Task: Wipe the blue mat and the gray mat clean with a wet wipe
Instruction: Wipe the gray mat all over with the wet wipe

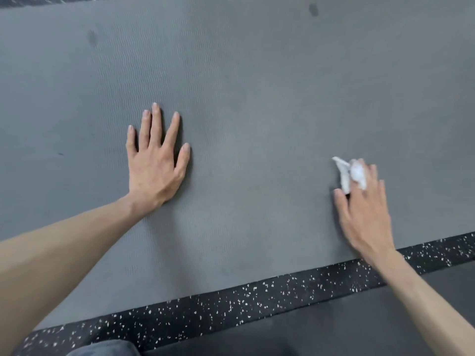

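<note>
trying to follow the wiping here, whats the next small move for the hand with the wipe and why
Probably sweep the right hand and its wet wipe left across the gray mat, toward the left hand pressed flat there; that middle stretch lies between them.

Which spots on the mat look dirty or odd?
Two dark smudges mar the textured gray mat: far left and far right. A small dark speck sits left of the left hand. Nothing torn or askew.

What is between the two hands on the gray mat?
Nothing but bare gray mat. In the head view, the left hand presses flat on it, and the right hand holds the wet wipe.
</note>
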